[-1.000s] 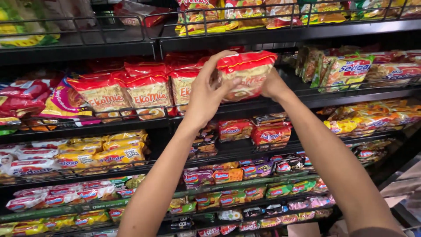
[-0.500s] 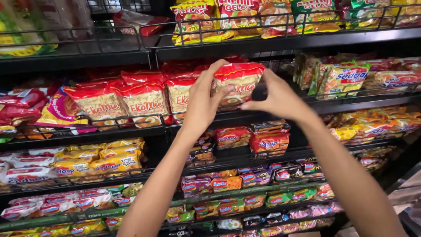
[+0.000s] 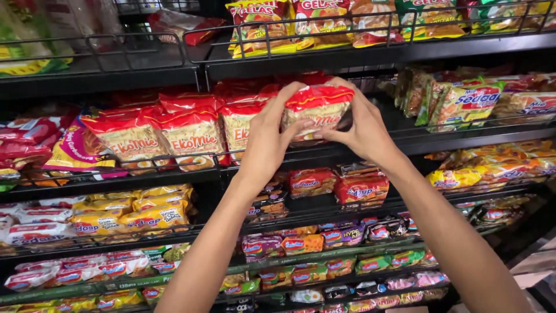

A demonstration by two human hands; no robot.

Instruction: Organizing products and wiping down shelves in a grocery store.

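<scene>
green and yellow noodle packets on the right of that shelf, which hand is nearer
Right. The right hand grips the red-topped noodle packet beside the green and yellow noodle packets; the left hand is farther away.

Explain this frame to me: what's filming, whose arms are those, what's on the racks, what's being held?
There is no machine here. A camera worn on a person's head looks at their own two bare arms, raised toward shop shelving. The left hand and right hand together grip one red and cream instant noodle packet at the wire shelf rail. Matching noodle packets stand in a row to its left. Green noodle packets lie to the right, and smaller snack packs fill the lower shelves.
</scene>
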